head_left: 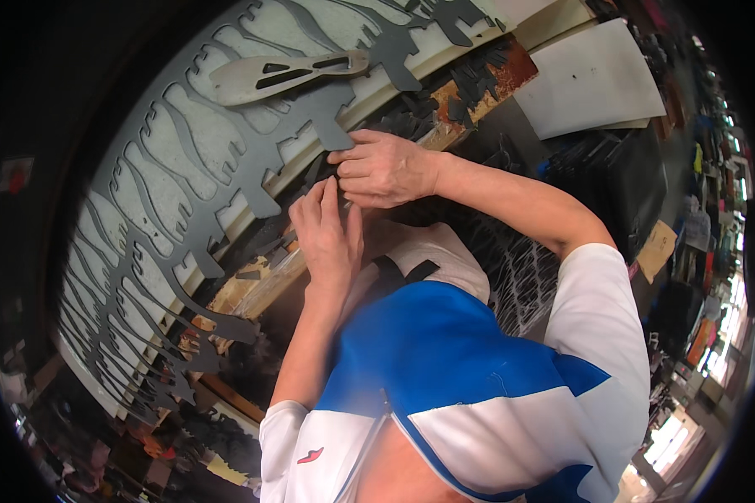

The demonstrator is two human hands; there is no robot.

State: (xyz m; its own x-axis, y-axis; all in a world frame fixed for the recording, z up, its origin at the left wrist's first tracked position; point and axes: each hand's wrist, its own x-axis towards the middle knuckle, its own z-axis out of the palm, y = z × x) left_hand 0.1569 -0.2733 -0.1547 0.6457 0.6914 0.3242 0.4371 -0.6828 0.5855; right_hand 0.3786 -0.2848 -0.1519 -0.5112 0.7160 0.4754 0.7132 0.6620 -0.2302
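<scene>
A dark grey sheet with cut-out openings (252,163) lies over a pale board (164,214), its tabs hanging past the board's near edge. My right hand (386,170) is closed, with its fingertips against the end of one tab. Just below and to the left, my left hand (327,235) has its fingers bent together. A thin dark strip (315,170) shows beside the fingertips; whatever either hand pinches is hidden behind the fingers. On the sheet rests a beige sole-shaped plate (289,75) with slots in it.
Dark offcuts (478,84) lie along a worn wooden ledge (264,281) below the board. At the upper right is a white sheet (591,80). Dark stacked material (617,180) stands beyond my right forearm. A light cloth (445,251) covers my lap.
</scene>
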